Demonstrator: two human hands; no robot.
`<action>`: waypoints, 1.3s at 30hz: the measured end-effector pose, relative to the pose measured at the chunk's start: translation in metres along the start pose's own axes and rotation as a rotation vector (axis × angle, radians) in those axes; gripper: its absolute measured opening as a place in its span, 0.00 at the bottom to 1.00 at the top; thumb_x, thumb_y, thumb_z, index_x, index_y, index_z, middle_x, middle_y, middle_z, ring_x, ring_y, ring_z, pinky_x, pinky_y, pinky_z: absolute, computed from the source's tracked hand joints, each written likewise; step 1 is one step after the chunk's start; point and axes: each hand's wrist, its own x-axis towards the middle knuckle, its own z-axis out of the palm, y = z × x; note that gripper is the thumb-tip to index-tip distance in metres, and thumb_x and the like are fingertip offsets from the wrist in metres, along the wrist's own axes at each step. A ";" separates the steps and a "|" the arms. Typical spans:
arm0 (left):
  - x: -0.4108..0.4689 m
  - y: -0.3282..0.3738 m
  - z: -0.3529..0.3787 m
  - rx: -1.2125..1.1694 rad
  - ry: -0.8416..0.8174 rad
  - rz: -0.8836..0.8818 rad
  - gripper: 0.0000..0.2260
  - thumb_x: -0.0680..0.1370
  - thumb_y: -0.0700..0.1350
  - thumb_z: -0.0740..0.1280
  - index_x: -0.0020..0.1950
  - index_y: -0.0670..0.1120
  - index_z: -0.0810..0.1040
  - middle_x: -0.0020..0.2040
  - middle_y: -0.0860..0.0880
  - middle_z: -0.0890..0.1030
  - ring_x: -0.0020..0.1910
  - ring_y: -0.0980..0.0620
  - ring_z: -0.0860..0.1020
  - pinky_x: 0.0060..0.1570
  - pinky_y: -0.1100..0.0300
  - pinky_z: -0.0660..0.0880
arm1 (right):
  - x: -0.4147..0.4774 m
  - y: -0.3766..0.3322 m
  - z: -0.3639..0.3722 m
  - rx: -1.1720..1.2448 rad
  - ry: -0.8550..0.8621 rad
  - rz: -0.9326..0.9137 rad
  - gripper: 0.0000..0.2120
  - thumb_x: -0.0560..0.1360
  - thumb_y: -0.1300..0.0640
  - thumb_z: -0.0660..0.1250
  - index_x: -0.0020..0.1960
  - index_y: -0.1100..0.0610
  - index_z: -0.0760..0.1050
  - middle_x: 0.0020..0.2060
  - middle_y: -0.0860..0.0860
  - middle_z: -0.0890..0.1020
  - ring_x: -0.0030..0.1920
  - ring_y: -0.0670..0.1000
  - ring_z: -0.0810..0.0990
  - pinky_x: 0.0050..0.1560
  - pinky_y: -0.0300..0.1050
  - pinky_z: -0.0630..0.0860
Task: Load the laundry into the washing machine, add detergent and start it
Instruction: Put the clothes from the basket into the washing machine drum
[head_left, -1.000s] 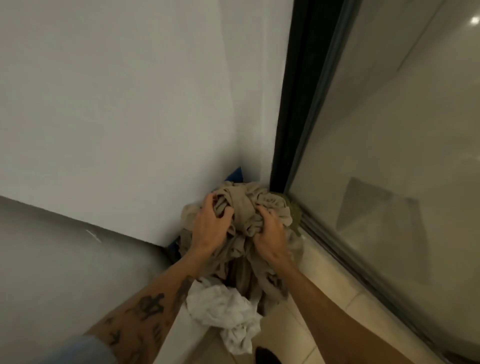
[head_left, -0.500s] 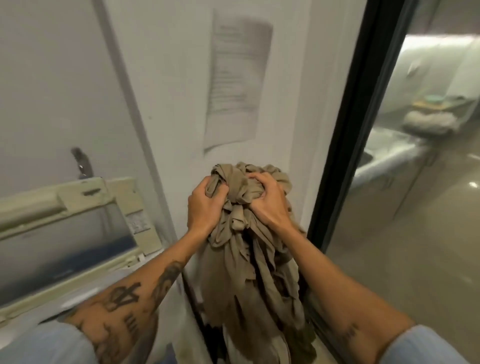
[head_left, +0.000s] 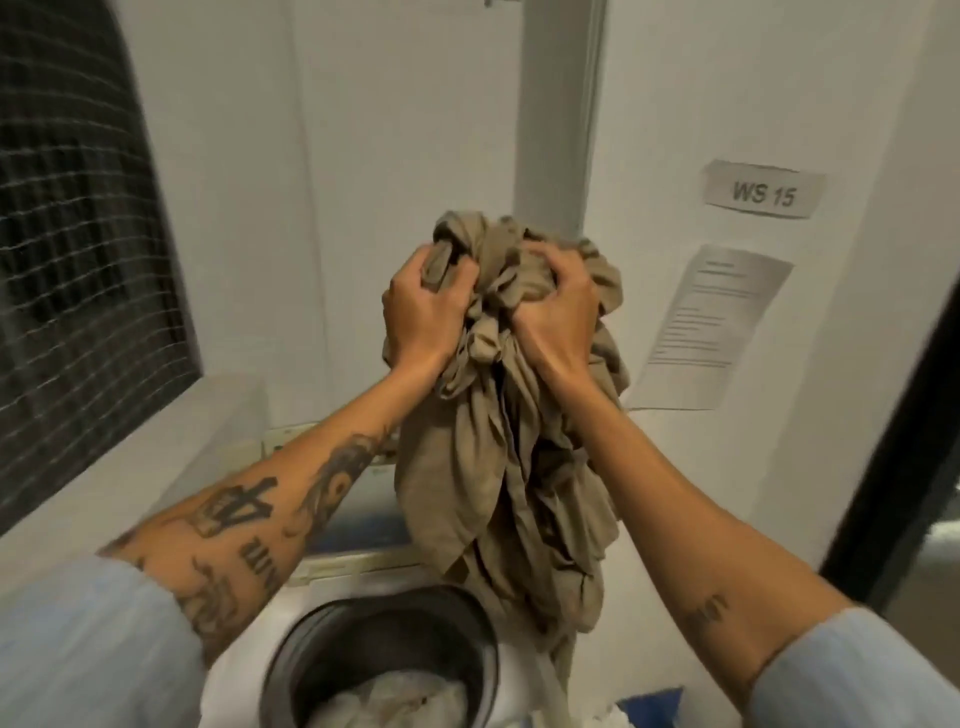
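Observation:
A bundle of khaki laundry (head_left: 498, 467) hangs in the air, bunched at the top and trailing down. My left hand (head_left: 421, 317) grips its upper left side and my right hand (head_left: 556, 317) grips its upper right side. Below it stands a white top-loading washing machine (head_left: 244, 670) with its round drum opening (head_left: 384, 660) uncovered. White cloth (head_left: 395, 701) lies inside the drum. The bundle's lower end hangs just above the drum's right rim. The raised lid (head_left: 358, 519) stands behind the drum.
A white wall with a "WS 15" label (head_left: 762, 193) and a paper notice (head_left: 711, 327) is on the right. A meshed window (head_left: 78, 260) fills the left. A dark door frame (head_left: 898, 436) runs down the far right. Something blue (head_left: 654, 706) lies at floor level.
Both hands have lifted the khaki bundle up from the floor corner and carried it left, over the open washing machine drum.

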 end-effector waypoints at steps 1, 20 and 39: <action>0.011 0.006 -0.016 0.003 0.036 0.022 0.09 0.72 0.55 0.66 0.43 0.51 0.78 0.38 0.55 0.81 0.39 0.56 0.78 0.40 0.58 0.74 | 0.005 -0.015 0.014 0.034 0.006 -0.026 0.19 0.67 0.61 0.69 0.58 0.53 0.81 0.50 0.49 0.80 0.50 0.46 0.78 0.52 0.30 0.72; 0.042 -0.068 -0.121 0.113 0.259 0.111 0.11 0.73 0.52 0.67 0.47 0.46 0.79 0.40 0.56 0.82 0.41 0.58 0.80 0.46 0.53 0.78 | -0.034 -0.027 0.161 0.246 -0.082 -0.025 0.17 0.70 0.64 0.68 0.58 0.54 0.79 0.50 0.51 0.78 0.50 0.46 0.77 0.51 0.24 0.69; -0.243 -0.374 -0.107 0.401 0.124 -0.326 0.21 0.73 0.49 0.67 0.61 0.37 0.77 0.48 0.53 0.75 0.48 0.66 0.70 0.51 0.84 0.62 | -0.358 0.236 0.180 0.022 -0.412 0.278 0.16 0.73 0.61 0.68 0.60 0.56 0.79 0.53 0.55 0.77 0.52 0.47 0.76 0.52 0.28 0.70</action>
